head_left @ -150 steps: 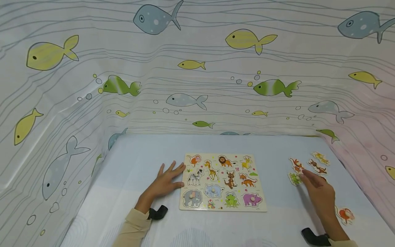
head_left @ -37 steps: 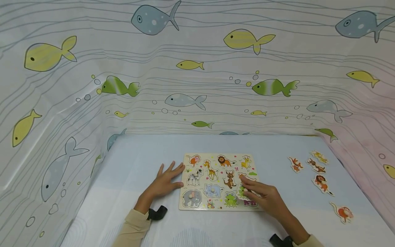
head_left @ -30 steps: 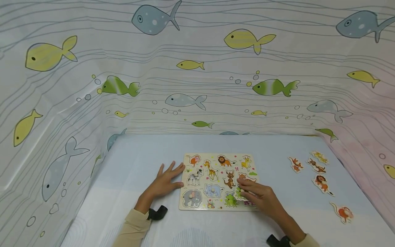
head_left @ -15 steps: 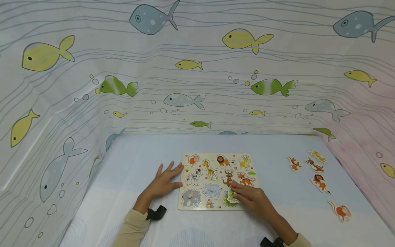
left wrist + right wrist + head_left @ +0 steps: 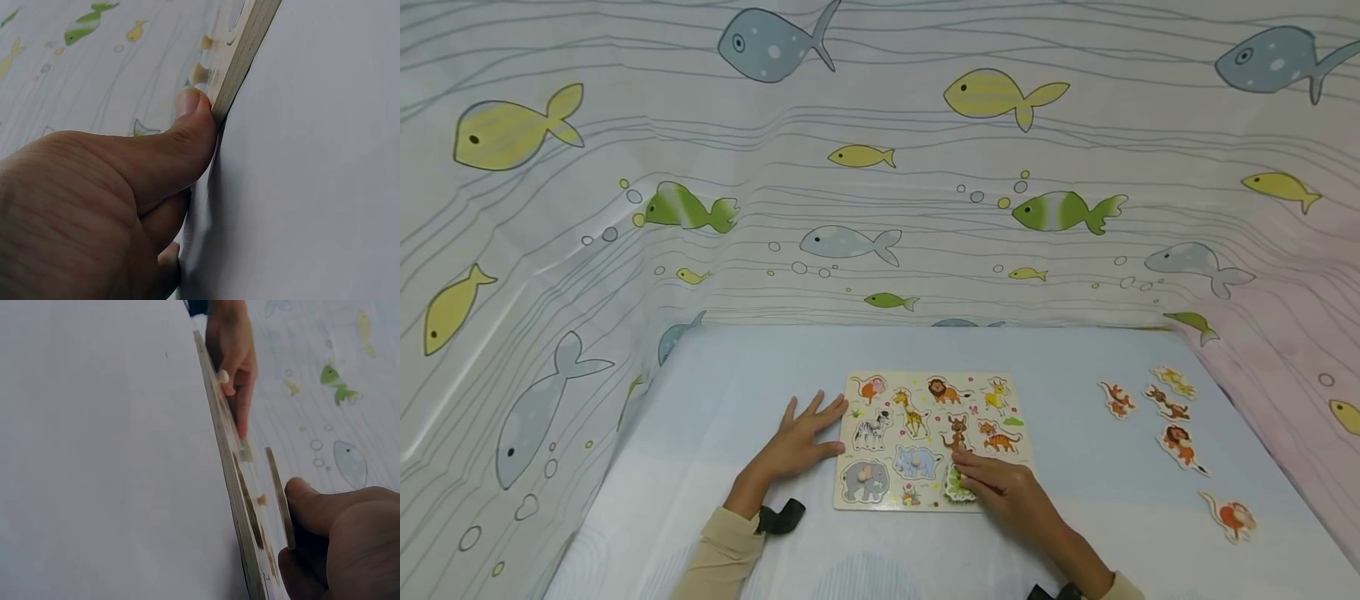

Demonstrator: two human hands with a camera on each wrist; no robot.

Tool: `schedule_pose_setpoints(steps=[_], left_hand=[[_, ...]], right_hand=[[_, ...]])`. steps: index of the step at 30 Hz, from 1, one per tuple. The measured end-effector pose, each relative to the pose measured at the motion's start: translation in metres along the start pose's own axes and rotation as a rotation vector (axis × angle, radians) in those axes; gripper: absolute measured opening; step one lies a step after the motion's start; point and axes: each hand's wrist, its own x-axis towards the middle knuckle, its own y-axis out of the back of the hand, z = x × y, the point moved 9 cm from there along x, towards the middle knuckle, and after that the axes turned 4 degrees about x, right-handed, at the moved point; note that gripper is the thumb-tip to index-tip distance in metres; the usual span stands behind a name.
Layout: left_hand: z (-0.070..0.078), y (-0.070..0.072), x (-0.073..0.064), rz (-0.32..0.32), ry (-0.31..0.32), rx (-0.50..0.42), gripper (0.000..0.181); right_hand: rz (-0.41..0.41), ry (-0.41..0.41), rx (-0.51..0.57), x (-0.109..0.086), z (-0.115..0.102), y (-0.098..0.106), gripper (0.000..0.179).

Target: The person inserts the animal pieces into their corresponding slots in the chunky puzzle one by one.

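The right hand has carried the green frog-shaped wooden piece with a pale rim leftward from above the board's right part; the piece now hangs over the printed frog near the board's near edge. This suggests it is being lined up with its matching outline, not yet seated. The right-wrist view shows it as a thin, slightly slanted slab, lifted clear of the pale rectangular wooden puzzle board. The right hand's thumb and fingers pinch it; its front is partly hidden. The left hand, well apart, has stayed put, fingers spread and touching the board's left edge on the surface.
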Motion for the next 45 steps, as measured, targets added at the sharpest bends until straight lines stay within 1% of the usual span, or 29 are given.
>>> schedule_pose_setpoints(steps=[8,15,21,26,39,45], left_hand=[[0.001,0.000,0.000,-0.001,0.004,-0.003,0.076],[0.002,0.001,0.000,-0.004,0.010,0.000,0.076],[0.002,0.001,0.000,-0.013,0.012,-0.011,0.076],[0.002,0.001,0.000,-0.008,0.005,-0.006,0.076],[0.001,0.000,0.001,-0.008,0.006,-0.001,0.075],[0.002,0.001,0.000,-0.004,0.001,-0.017,0.076]], right_hand=[[-0.005,0.042,-0.052,-0.001,-0.006,-0.006,0.035],[-0.007,0.019,-0.069,-0.002,-0.006,-0.008,0.035],[-0.011,0.023,-0.082,-0.002,-0.007,-0.009,0.035],[-0.016,0.015,-0.100,-0.003,-0.006,-0.010,0.036],[-0.006,0.044,-0.144,-0.003,-0.007,-0.012,0.036],[-0.012,0.031,-0.147,-0.004,-0.005,-0.012,0.036]])
